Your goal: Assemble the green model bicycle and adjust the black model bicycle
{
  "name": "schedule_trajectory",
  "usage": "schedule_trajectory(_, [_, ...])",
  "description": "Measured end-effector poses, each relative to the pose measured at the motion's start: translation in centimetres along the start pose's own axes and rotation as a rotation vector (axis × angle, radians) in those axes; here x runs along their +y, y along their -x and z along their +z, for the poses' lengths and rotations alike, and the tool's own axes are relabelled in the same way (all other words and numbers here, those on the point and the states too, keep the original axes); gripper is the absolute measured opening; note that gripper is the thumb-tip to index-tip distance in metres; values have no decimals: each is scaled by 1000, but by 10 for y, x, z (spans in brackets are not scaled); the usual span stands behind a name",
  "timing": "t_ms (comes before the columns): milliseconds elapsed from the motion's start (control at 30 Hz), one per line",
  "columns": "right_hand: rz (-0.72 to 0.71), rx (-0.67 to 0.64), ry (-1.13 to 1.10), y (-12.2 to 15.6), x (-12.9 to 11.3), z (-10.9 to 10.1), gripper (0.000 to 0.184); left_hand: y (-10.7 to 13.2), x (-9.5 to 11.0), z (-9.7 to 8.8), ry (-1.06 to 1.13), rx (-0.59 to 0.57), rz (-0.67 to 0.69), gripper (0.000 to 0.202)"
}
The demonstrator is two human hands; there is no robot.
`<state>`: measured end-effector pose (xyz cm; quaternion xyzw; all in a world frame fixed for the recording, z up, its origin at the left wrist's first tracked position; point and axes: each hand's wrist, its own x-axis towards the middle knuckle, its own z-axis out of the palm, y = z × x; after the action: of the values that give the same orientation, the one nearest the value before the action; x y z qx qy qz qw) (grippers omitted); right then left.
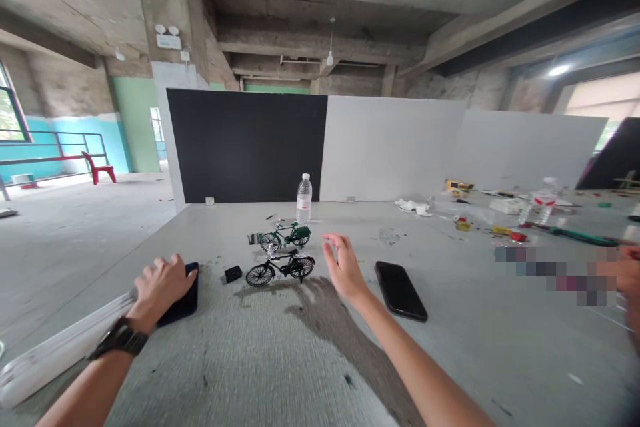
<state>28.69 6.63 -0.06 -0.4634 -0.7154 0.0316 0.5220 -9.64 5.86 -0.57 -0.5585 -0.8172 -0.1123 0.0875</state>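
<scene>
My left hand (161, 283) lies palm down on a dark phone (186, 297) near the table's left edge, fingers bent over it. My right hand (341, 265) hovers open with fingers stretched, just right of a black model bicycle (280, 267). A green model bicycle (286, 235) stands right behind the black one. A small black block (233, 273) lies to the left of the black bicycle. A second black phone (401, 289) lies flat to the right of my right hand.
A water bottle (304, 198) stands behind the bicycles. Black and white boards (320, 147) stand along the far side of the grey table (280, 347). Tools, another bottle (537, 203) and small parts litter the far right, where another person's hand (627, 273) shows.
</scene>
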Motion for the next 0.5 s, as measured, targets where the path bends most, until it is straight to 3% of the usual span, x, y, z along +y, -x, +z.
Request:
schedule_trajectory(67, [-2, 11, -5, -1, -1, 0, 41, -5, -5, 11, 35, -127, -74, 61])
schedule_trajectory(200, [-5, 20, -16, -1, -2, 0, 39, -9, -3, 24, 58, -119, -95, 68])
schedule_trajectory(500, [-4, 10, -22, 1, -9, -3, 34, -18, 1, 28, 88, -115, -14, 68])
